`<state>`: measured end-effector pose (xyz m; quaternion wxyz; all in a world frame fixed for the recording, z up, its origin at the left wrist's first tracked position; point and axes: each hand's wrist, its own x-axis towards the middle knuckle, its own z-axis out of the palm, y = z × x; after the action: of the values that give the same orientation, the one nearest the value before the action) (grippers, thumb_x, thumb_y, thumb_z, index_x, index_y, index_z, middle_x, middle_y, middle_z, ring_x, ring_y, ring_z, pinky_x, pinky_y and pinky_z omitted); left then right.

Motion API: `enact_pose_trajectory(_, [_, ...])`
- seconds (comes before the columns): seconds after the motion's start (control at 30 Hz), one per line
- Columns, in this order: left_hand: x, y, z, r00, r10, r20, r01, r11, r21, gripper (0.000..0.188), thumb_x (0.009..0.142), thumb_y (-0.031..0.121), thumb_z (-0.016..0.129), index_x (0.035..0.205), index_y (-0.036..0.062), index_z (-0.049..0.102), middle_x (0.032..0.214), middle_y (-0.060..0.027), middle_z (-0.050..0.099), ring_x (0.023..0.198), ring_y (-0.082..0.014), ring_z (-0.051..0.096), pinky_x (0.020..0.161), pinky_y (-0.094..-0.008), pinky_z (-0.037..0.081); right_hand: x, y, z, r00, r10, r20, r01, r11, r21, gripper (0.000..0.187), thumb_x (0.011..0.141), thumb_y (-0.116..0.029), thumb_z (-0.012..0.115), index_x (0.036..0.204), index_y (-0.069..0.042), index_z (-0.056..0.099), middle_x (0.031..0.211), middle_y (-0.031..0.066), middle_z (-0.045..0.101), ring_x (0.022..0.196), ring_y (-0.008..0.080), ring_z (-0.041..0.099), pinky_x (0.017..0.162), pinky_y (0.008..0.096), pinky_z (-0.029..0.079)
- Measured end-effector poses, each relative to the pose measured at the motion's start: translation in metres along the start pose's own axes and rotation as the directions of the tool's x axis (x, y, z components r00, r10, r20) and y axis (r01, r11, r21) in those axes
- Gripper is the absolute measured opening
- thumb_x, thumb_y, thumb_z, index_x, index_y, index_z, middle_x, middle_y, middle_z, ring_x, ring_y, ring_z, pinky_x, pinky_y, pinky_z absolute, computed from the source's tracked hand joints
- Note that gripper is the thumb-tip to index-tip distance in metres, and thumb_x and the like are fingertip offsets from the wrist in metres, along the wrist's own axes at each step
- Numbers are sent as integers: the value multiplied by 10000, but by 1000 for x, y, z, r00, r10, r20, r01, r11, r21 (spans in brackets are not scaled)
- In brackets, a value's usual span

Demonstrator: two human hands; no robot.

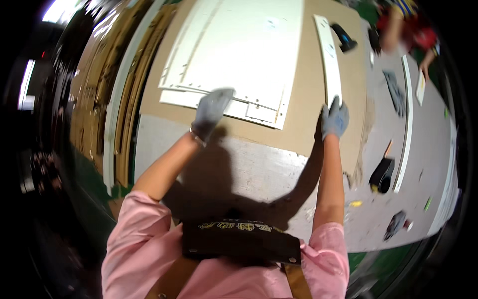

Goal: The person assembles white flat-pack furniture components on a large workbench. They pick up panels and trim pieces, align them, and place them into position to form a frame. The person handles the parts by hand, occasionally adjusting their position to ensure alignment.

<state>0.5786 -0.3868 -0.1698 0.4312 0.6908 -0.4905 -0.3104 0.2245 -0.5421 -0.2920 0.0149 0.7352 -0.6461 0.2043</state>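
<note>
My right hand (335,118), in a grey glove, is closed round the near end of a long narrow white board (328,60), which lies pointing away from me. My left hand (214,107), also gloved and wearing a bracelet at the wrist, is over the near edge of stacked white panels (239,50). Motion smears its fingers, so their grip is unclear. Small dark holes run along the panels' edges. At the stack's near right corner sits a small white rectangular piece (261,112). Brown cardboard (308,84) lies beneath the panels and the narrow board.
A black cordless power tool (343,37) lies beyond the narrow board. On the grey table at right are a loose glove (395,92), a long white strip (406,124) and a black tool (382,174). Another person (406,30) works at the far right. Long boards (117,99) stand at left.
</note>
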Motion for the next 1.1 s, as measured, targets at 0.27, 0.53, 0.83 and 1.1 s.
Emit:
enact_pose_trajectory(0.27, [61,-122,-54,894,79,-442,259,714,651,717,903,587,517,1477,168,419,1533,-202,353,1444,-375,260,1162,-547,174,-58,24,17,994,68,87,-54,985,-161,659,860,-412,642,1437,-146,468,1378,244,484,1264,410,466,1025,504,419])
enact_pose_trajectory(0.53, [31,-102,-38,905,105,-412,199,752,628,759,899,564,554,1493,122,389,1494,-184,412,1439,-367,269,1160,-550,175,-127,-38,-43,982,119,148,-129,990,64,726,820,-399,682,1431,-77,458,1424,252,446,1337,408,401,1088,499,359])
enact_pose_trajectory(0.83, [-142,-162,-31,875,179,-450,187,731,656,645,871,330,632,1422,56,439,1477,-235,383,1390,-404,319,1170,-527,201,-132,-28,-38,978,113,174,-147,969,198,751,798,-324,706,1447,-59,435,1437,271,409,1332,430,385,1122,476,319])
enact_pose_trajectory(1.1, [-238,-132,-47,957,132,-259,93,707,701,580,886,311,606,1389,53,474,1452,-192,424,1364,-373,360,1168,-526,212,-145,-7,-50,891,274,361,-433,283,856,743,918,-129,674,1521,-38,249,1225,154,559,1035,243,626,829,331,541])
